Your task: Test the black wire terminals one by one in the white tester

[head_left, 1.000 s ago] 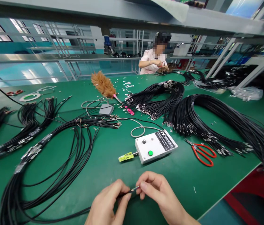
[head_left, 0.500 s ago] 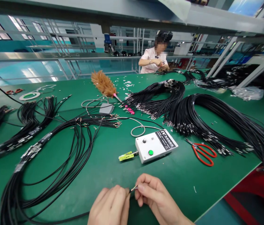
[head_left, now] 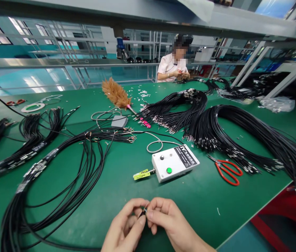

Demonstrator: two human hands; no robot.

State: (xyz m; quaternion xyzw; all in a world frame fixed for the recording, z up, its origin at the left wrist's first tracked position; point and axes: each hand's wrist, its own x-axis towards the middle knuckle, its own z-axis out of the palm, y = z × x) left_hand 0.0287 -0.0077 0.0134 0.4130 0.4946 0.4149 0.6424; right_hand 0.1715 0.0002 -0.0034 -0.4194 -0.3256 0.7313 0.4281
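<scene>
At the near edge of the green table (head_left: pixel 116 189), my left hand (head_left: pixel 125 229) and my right hand (head_left: pixel 167 220) meet fingertip to fingertip. Both pinch the stripped end of a thin black cable (head_left: pixel 142 211), whose small wire tip shows between the thumbs. The cable runs off to the left under my left hand. Just beyond my hands lies a white control box (head_left: pixel 174 162) with a green button, with a yellow-green clip (head_left: pixel 141 174) on its left.
Red-handled scissors (head_left: pixel 226 170) lie right of the box. Large bundles of black cables (head_left: pixel 242 136) fill the right, and looped cables (head_left: pixel 58 182) the left. A feather duster (head_left: pixel 116 95) and grey pedal (head_left: pixel 119 121) sit mid-table. Another person (head_left: pixel 173 64) works at the far end.
My hands have drawn closer together. The exposed wire tip, earlier stretched out between them, is now short and pinched between both sets of fingertips.
</scene>
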